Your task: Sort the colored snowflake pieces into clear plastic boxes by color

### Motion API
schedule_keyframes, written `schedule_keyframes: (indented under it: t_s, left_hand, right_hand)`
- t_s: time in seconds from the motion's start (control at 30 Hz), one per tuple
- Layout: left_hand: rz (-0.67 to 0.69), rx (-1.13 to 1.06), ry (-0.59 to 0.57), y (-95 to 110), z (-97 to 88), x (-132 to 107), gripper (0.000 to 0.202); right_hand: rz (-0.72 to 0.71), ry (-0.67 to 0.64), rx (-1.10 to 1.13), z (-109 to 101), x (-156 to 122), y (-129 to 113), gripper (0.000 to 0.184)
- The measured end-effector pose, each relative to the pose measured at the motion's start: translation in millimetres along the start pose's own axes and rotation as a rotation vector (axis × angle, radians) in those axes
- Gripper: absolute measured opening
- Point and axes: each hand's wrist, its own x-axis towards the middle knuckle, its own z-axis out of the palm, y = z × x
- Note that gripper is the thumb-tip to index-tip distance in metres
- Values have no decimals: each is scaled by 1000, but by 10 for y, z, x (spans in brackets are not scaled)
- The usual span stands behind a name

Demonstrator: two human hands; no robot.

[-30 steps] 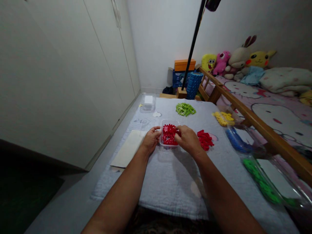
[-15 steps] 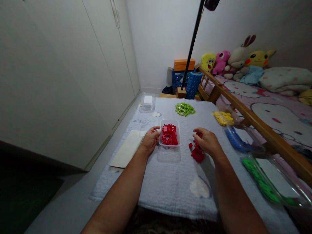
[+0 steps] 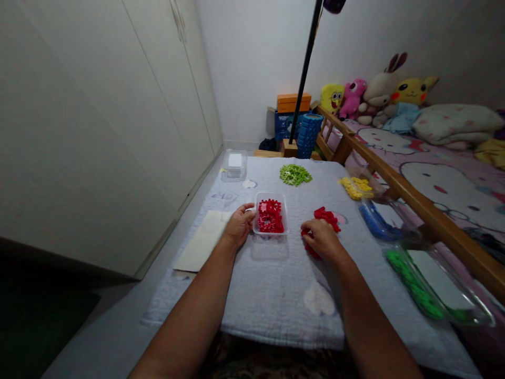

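A clear plastic tub [image 3: 271, 199] partly filled with red toy pieces [image 3: 269, 216] sits on a pale blue quilt [image 3: 276, 279]. My left hand [image 3: 239, 225] grips the tub's left side, fingers curled on its rim. My right hand [image 3: 321, 237] lies over a loose heap of red pieces [image 3: 325, 216] just right of the tub, fingers curled down onto some of them. What the fingers enclose is partly hidden.
Light green pieces [image 3: 295, 174] lie further back, yellow ones [image 3: 354, 187] at the right. Clear bags of blue pieces [image 3: 375, 221] and green pieces [image 3: 418, 288] line the wooden bed rail [image 3: 426, 211]. A small lidded box [image 3: 234, 163] and a white sheet [image 3: 204, 239] lie left.
My right hand left the tub, moved right to the loose red heap and drew back toward me over it. My left hand stayed on the tub.
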Motion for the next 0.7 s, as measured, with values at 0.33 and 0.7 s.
schedule_keyframes:
  t_s: [0.33, 0.7]
  left_hand:
    - [5, 1, -5, 3, 5, 4, 47]
    - [-5, -4, 0, -8, -5, 8, 47]
  right_hand:
    - [-118, 303, 364, -92, 57, -261, 18]
    - [-187, 231, 279, 32, 143, -703, 18]
